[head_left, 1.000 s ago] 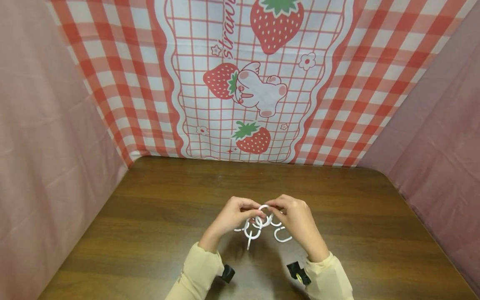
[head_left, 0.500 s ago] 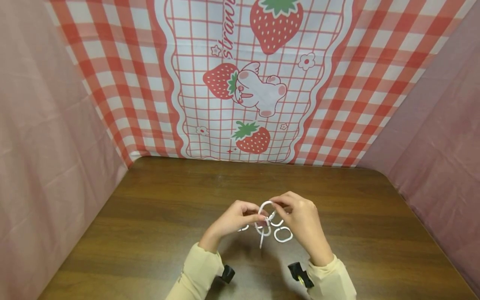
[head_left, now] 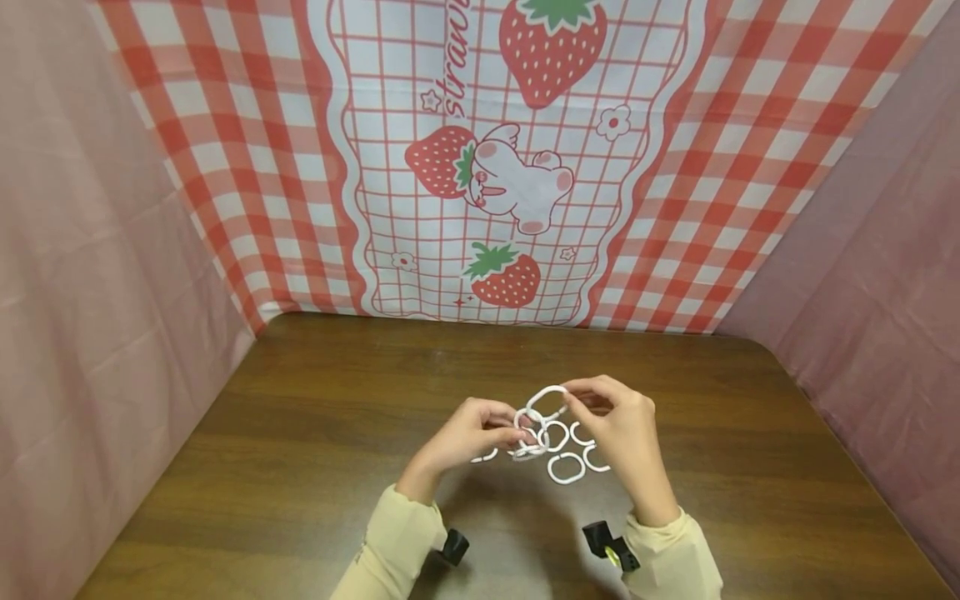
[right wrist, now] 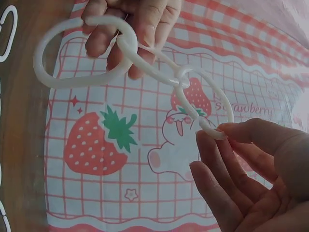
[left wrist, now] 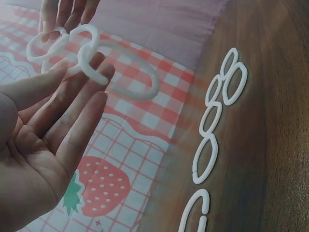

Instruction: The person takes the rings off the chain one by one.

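Holding a short chain of white plastic links (head_left: 534, 421) above the bench (head_left: 315, 433), the person has both hands raised near the middle of the wooden top. The left hand (head_left: 468, 433) pinches the chain's lower links at about 9 o'clock from the cluster, fingertips closed lightly on them rather than wrapped around. The right hand (head_left: 622, 429) pinches the top link (head_left: 546, 399), which stands out at 10 o'clock from that grip, thumb and forefinger closed on its rim, the other fingers loose. In the right wrist view the chain (right wrist: 145, 58) runs taut between the two hands; in the left wrist view the links (left wrist: 96, 63) lie across fairly straight fingertips (left wrist: 91, 72).

Loose links (head_left: 566, 468) lie on the bench below the hands, at about 6 o'clock from the held chain; the left wrist view shows several of them in a row (left wrist: 217, 116).

Likely trouble: both holds are light fingertip pinches, so a pull along the chain could slip a link out and drop the chain among the loose pieces. Each link seems to have a small gap, and twisting may let a joined link work free.
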A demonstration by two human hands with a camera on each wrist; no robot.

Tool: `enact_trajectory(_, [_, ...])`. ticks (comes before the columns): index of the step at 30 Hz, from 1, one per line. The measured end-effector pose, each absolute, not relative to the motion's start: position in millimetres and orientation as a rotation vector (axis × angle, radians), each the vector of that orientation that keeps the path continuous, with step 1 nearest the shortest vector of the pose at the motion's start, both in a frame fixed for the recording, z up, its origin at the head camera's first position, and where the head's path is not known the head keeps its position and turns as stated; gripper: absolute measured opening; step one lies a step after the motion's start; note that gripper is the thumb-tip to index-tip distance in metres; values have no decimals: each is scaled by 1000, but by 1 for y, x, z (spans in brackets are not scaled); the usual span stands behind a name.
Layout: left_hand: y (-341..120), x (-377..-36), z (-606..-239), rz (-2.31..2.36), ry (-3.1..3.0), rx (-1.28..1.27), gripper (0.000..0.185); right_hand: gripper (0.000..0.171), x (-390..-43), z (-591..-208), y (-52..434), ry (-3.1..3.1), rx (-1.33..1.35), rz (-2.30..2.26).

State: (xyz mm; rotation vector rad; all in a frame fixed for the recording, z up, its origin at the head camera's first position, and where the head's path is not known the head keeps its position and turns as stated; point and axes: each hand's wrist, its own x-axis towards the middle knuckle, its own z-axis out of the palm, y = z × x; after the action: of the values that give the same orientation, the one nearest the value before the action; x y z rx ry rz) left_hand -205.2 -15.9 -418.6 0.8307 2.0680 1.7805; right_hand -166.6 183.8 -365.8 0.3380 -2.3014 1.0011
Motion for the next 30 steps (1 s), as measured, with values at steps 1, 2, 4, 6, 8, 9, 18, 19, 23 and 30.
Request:
enact_trajectory(1, [-16,-205,-418,1794,2073,820,20,13,-167,-365,184,-2306,320,1016])
enact_trajectory(2, [-16,-206,-418,1805,2079,814,19,13,-167,-365,185,-2312,303,1028])
enact_trajectory(4, [-16,-206,-418,1830,2080,791,19,13,-167,-364,186,-2326,274,1055])
enact_trajectory(6, [-17,-207,-419,1858,2075,771,20,13,-166,-363,187,-2339,255,1076])
enact_trajectory(8, [-17,-207,-419,1875,2076,761,20,13,-166,-363,188,-2348,244,1091])
enact_trajectory(9, [-17,-208,-419,1884,2076,757,20,14,-166,-363,188,-2352,241,1097])
enact_trajectory(18, [-18,-208,-416,1985,2053,689,21,12,-168,-364,191,-2403,180,1032])
enact_trajectory(19, [-18,-208,-416,1995,2053,683,21,12,-168,-364,191,-2412,162,1028])
enact_trajectory(23, [-19,-208,-414,2030,2046,681,22,10,-169,-365,192,-2453,111,1010])
enact_trajectory(30, [-19,-208,-414,2066,2037,649,20,8,-173,-369,191,-2510,43,1038])
